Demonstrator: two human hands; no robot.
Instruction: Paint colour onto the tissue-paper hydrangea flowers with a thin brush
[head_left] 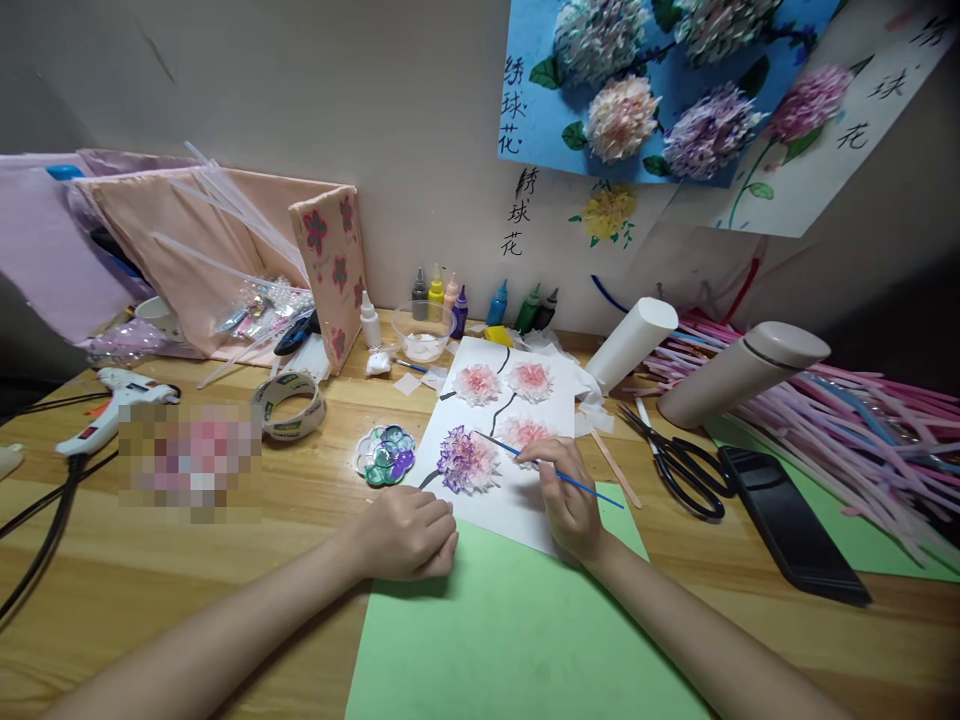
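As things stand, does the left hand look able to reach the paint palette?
Probably yes: nothing visible stands between the left hand and the paint palette just beyond it, though the curled hand would likely need opening.

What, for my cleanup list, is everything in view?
Flower sheet: 1, white, centre
Puffy flowers: 4, three pinkish, one purplish, centre
Held brush: 1, blue, centre
Palette: 1, multicoloured, centre
Papers: 2, green, front and right
Paint bottles: 8, mixed, back
Bowl: 1, clear, back
Tape: 1, pale, left
Glue gun: 1, white, left
Box: 1, peach, back left
Scissors: 1, black, right
Phone: 1, black, right
Cylinders: 2, white, greyish, right
Fuzzy stems: many, mostly pink, right
Wall pictures: 3, mixed, back
Craft stick: 1, tan, right
Left hand: 1, closed, centre
Right hand: 1, holding brush, centre
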